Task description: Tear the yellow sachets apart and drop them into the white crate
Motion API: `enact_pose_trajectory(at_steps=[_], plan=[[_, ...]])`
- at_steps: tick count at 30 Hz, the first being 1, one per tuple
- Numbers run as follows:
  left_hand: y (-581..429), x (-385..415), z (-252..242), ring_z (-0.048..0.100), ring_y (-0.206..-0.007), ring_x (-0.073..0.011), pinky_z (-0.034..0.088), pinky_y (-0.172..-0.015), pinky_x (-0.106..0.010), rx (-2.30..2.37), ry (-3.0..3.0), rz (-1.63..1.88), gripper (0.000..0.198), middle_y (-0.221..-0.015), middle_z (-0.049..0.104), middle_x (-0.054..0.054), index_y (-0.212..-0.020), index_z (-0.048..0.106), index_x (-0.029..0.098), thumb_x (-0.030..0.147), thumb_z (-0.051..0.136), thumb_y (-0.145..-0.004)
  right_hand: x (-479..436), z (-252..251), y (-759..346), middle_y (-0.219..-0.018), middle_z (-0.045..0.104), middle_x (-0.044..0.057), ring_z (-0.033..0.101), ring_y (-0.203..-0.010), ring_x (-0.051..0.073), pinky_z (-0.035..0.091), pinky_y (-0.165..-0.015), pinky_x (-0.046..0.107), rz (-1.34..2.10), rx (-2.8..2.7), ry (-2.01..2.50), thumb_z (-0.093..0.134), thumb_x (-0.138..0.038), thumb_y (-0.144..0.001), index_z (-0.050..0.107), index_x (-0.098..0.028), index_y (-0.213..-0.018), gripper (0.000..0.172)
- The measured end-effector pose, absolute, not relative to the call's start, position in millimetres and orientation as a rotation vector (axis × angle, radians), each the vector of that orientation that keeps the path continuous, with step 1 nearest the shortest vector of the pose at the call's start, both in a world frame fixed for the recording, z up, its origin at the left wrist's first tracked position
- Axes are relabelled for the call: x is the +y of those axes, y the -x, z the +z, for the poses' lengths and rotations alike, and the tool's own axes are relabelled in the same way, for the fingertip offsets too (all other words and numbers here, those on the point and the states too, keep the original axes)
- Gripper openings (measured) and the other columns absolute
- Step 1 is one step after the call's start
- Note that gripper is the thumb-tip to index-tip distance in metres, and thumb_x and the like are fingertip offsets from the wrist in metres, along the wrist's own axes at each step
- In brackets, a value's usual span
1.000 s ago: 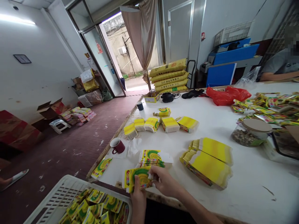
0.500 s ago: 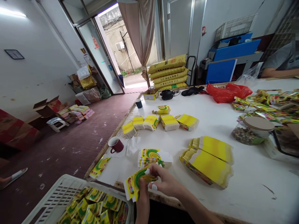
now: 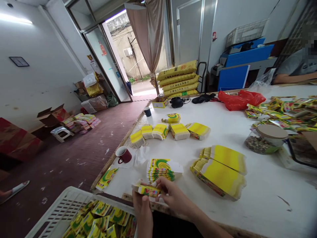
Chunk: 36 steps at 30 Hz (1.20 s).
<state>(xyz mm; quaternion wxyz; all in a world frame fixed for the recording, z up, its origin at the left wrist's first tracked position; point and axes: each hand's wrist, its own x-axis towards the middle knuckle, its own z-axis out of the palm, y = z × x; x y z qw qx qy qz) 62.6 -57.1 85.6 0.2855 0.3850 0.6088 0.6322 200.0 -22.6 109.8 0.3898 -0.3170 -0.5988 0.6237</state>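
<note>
My left hand [image 3: 141,206] and my right hand [image 3: 171,197] both grip one flat yellow-and-green carton [image 3: 146,190] at the near edge of the white table [image 3: 260,185]. The carton lies nearly edge-on to me, held from both ends. Just beyond it a short stack of the same printed cartons [image 3: 160,168] rests on the table. A white plastic crate [image 3: 74,211] with several such cartons inside stands below my left hand.
Two big fanned stacks of yellow flats [image 3: 220,170] lie to the right, smaller bundles [image 3: 170,130] farther back. A red mug [image 3: 123,154] sits near the table's left edge. A lidded jar [image 3: 266,140], red bag [image 3: 237,100] and another person [image 3: 294,67] are at the right.
The carton in my hands has turned from face-up, showing its green swirl, to nearly edge-on. Both hands kept hold of it and shifted slightly left.
</note>
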Motion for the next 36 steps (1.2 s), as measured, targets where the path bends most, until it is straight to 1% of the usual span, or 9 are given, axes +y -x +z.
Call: enact_pose_trajectory(at_steps=[3,7,11,15,20,25,30,33,36], plan=[[-54,-61,84,0.072,-0.083,-0.026,0.061,-0.079,-0.039,1.601,-0.936,1.704,0.058,-0.085,0.075,-0.007,-0.107,0.072,0.018,0.064,0.074,-0.073,-12,111,-210,-0.078,0.065,-0.003,0.058,-0.074,0.016,0.044,-0.07,0.027,1.509,-1.524,0.803,0.057,-0.012,-0.072,0.064,-0.023,-0.087,0.02],[-31,-64,103,0.072,-0.103,-0.0312,0.06,-0.091,-0.044,1.464,-1.001,1.71,0.058,-0.11,0.077,-0.013,-0.118,0.069,0.018,0.057,0.076,-0.076,3,111,-229,-0.09,0.075,0.004,0.064,-0.086,0.022,0.049,-0.082,0.036,1.174,-1.721,0.893,0.055,-0.012,-0.081,0.077,-0.026,-0.095,0.03],[-12,-68,125,0.053,-0.137,-0.0373,0.045,-0.113,-0.05,1.387,-1.345,1.589,0.085,-0.145,0.058,-0.018,-0.136,0.057,0.02,0.053,0.086,-0.064,4,124,-244,-0.098,0.077,0.006,0.059,-0.097,0.026,0.043,-0.096,0.047,0.732,-2.119,0.887,0.054,-0.016,-0.094,0.079,-0.035,-0.104,0.033],[-27,-66,121,0.062,-0.125,-0.0379,0.051,-0.105,-0.054,1.646,-1.559,1.119,0.091,-0.133,0.067,-0.017,-0.136,0.053,0.02,0.036,0.089,-0.054,-11,131,-235,-0.117,0.072,0.003,0.056,-0.115,0.027,0.027,-0.117,0.053,0.657,-2.214,0.64,0.066,-0.025,-0.09,0.073,-0.04,-0.115,0.03],[-55,-68,92,0.071,-0.103,-0.0339,0.058,-0.089,-0.05,1.838,-1.634,1.088,0.076,-0.113,0.073,-0.017,-0.138,0.041,0.015,0.045,0.073,-0.076,-14,117,-215,-0.15,0.047,0.016,0.04,-0.142,0.036,0.032,-0.118,0.058,1.136,-1.464,0.849,0.07,-0.039,-0.082,0.044,-0.023,-0.147,0.072],[-60,-74,83,0.068,-0.114,-0.0384,0.057,-0.092,-0.052,1.911,-1.863,1.098,0.063,-0.123,0.067,-0.024,-0.133,0.045,0.014,0.035,0.066,-0.078,-10,118,-209,-0.113,0.072,0.011,0.064,-0.116,0.033,0.047,-0.104,0.051,2.141,-1.07,0.458,0.071,-0.058,-0.078,0.066,-0.021,-0.123,0.059],[-60,-73,94,0.07,-0.111,-0.0291,0.058,-0.092,-0.042,1.645,-1.974,1.013,0.052,-0.119,0.069,-0.013,-0.125,0.05,0.023,0.017,0.062,-0.074,-10,120,-222,-0.113,0.073,0.007,0.063,-0.116,0.031,0.043,-0.11,0.048,2.039,-1.371,0.507,0.07,-0.067,-0.076,0.069,-0.025,-0.121,0.061],[-61,-70,88,0.073,-0.097,-0.0289,0.059,-0.084,-0.043,1.691,-1.772,0.966,0.064,-0.108,0.071,-0.011,-0.132,0.041,0.021,0.02,0.064,-0.073,-13,123,-225,-0.121,0.071,0.008,0.061,-0.119,0.03,0.046,-0.108,0.045,1.809,-1.577,0.544,0.067,-0.053,-0.084,0.068,-0.025,-0.125,0.05],[-61,-65,77,0.068,-0.112,-0.034,0.057,-0.093,-0.05,1.788,-1.679,1.095,0.075,-0.123,0.065,-0.019,-0.136,0.035,0.016,0.022,0.067,-0.068,-16,122,-221,-0.136,0.065,0.006,0.058,-0.129,0.024,0.042,-0.114,0.04,1.434,-1.782,0.645,0.053,-0.019,-0.09,0.062,-0.031,-0.137,0.049]])
